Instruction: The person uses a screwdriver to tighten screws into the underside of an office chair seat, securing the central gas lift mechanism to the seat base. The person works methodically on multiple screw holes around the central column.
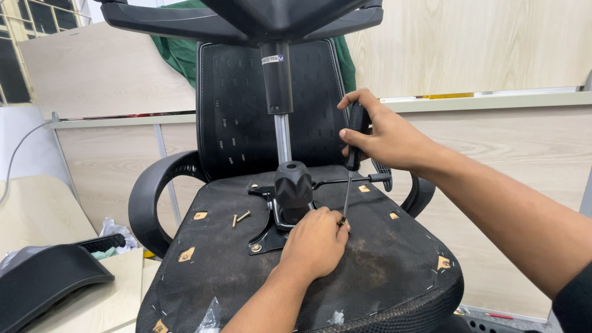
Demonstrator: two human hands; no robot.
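Currently: office chair point(370, 271) upside down, dusty black underside of seat facing up, backrest point(240, 111) standing behind it, armrest point(151, 197) curving out at left. Black mounting plate point(271, 231) lying at centre of seat underside, gas-lift column point(282, 132) rising from it toward star base point(246, 18) at top of frame. Ribbed black cover point(292, 185) around foot of column. Thin lever point(345, 180) running out from mechanism toward right.

Right hand point(385, 139): closed in a fist around black handle of screwdriver point(353, 145), thumb along the handle. Shaft pointing steeply down, tip meeting a brass-coloured screw point(341, 220) at right edge of plate.

Left hand point(314, 243): resting on seat underside just beside plate, fingers curled, fingertips pinching or steadying screw at screwdriver tip; exact finger contact partly hidden by knuckles.

Two loose screws point(240, 218) lying on seat underside left of plate, near each other, well apart from both hands. One screw head point(256, 248) seated in front left corner of plate. Brass-coloured inserts point(200, 215) set into seat fabric around plate.

Surroundings: dark curved plastic part point(43, 283) on pale table at lower left, crumpled plastic wrap point(114, 231) behind it. Green cloth point(179, 52) behind backrest. Light wood panels point(481, 43) across background.
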